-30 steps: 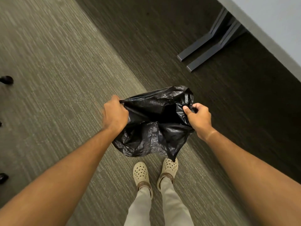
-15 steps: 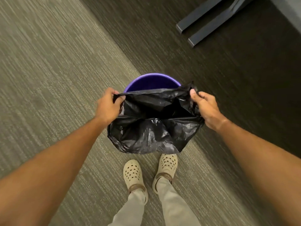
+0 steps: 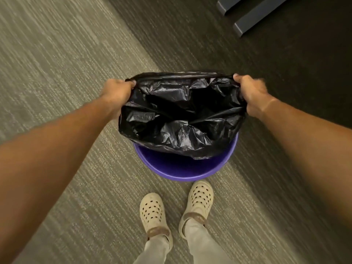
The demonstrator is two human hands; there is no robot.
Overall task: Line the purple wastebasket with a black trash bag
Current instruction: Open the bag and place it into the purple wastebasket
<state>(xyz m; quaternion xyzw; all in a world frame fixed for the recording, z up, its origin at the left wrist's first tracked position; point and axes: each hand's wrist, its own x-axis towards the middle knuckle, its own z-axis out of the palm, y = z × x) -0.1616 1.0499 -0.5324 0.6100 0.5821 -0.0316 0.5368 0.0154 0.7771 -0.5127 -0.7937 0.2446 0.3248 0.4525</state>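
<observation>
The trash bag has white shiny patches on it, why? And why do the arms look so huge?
Head view: the shiny patches are light glinting off the crinkled trash bag. The wide lens stretches the forearms near the edges, so they look much bigger than the left hand and right hand. The right hand's knuckles look slightly smeared.

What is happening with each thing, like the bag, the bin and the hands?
Black trash bag: crumpled, mouth stretched open, held above the bin, not yet tucked in.
Purple wastebasket: upright on the carpet, near rim bare, unlined there.
Left hand: shut on the bag's left edge.
Right hand: shut on the bag's right edge.
Beige clogs: worn, flat on the carpet just behind the bin.
</observation>
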